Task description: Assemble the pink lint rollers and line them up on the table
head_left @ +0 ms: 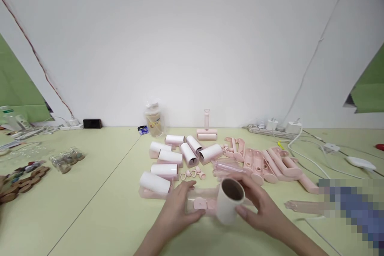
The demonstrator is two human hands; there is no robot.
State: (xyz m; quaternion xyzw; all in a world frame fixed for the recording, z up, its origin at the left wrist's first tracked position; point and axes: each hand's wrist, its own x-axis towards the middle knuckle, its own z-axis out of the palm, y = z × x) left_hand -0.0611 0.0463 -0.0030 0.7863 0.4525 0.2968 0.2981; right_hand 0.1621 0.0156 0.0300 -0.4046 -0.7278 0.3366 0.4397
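Here, the right hand [259, 206] has its grip round the white roll [226, 210], over the worktop [111, 216]; the left hand [181, 205] holds the clear case [207, 194] beside it. The roll looks light and stiff, best held by its sides.

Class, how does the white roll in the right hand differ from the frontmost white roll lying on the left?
The held roll is tipped nearly upright; the lying roll rests on its side. The held roll's brown inside shows clearly; the lying roll shows mainly its outside. Both are white cylinders.
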